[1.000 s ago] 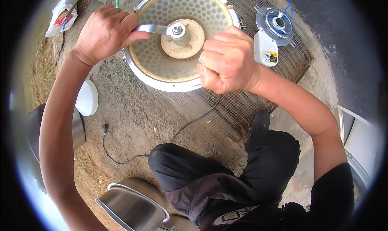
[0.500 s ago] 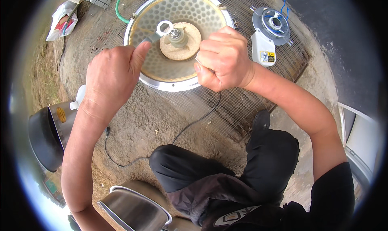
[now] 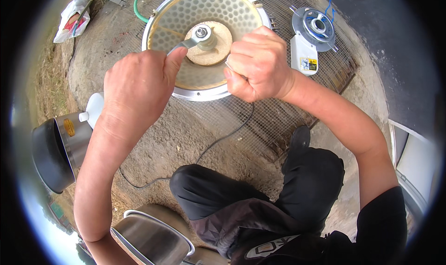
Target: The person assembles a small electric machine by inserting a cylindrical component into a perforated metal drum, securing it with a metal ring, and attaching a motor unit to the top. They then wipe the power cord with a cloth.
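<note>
My left hand (image 3: 139,81) is closed around the handle of a metal ring wrench (image 3: 187,43). The wrench's ring end sits around the nut on top of the central hub (image 3: 210,45). That hub rises from a round tan, grainy disc (image 3: 222,38) in the middle of a wide bowl-shaped housing (image 3: 204,96), which has a white metal rim and a dimpled inner wall. My right hand (image 3: 260,63) makes a fist over the housing's near right rim. A small sliver of something shows at its thumb side, but what it grips is hidden.
A grey round motor-like part with a white box (image 3: 304,56) lies on the wire mesh (image 3: 260,126) at the right. Metal pots (image 3: 153,237) stand at the left and lower left. A black cable (image 3: 223,137) crosses the concrete. A white bag (image 3: 74,19) lies far left.
My left hand has moved right and slightly up with the wrench. Its ring end, beside the hub's top before, now surrounds the nut. My right hand has barely moved.
</note>
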The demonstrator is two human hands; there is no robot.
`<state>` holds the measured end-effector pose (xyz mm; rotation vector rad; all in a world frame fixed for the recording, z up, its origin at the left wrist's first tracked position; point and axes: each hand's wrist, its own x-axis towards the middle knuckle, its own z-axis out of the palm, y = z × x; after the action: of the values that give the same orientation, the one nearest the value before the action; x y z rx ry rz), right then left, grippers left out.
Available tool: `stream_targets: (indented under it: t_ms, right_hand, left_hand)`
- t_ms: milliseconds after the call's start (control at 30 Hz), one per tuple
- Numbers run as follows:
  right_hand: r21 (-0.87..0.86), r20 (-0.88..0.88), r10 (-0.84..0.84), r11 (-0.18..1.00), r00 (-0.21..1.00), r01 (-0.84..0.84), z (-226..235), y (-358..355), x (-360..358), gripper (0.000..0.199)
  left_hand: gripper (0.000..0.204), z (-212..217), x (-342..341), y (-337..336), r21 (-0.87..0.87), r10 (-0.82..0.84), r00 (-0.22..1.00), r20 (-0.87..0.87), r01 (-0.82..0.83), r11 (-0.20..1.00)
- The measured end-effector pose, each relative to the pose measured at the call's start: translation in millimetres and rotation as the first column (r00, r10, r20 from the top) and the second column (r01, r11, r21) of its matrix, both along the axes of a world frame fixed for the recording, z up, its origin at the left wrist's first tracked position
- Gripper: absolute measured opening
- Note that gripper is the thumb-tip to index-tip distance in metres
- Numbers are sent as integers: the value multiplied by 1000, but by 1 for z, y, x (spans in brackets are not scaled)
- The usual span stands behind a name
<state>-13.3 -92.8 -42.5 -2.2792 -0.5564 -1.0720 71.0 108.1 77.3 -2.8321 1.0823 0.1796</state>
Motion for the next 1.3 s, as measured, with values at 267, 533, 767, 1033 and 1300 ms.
stream_targets:
  t_ms: [267,533,767,1033,1300]
  right_hand:
    - [24,-1,-5,1000,1000,5,-1,3,0,24]
    - [12,-33,15,1000,999,-15,0,1,0,24]
    - [13,-46,15,1000,999,-14,1,0,1,20]
    - [15,-48,6,1000,999,-6,0,-1,3,23]
    - [-13,-54,-7,1000,998,6,0,1,1,24]
  left_hand:
    - [64,0,7,-3,7,-42,999,20,42,999]
    - [60,-17,8,5,19,-74,991,115,72,997]
    - [60,-27,22,11,-88,-417,849,324,466,881]
    - [54,-26,29,10,-96,-434,866,249,467,879]
    - [48,-26,43,18,-84,-502,823,265,539,838]
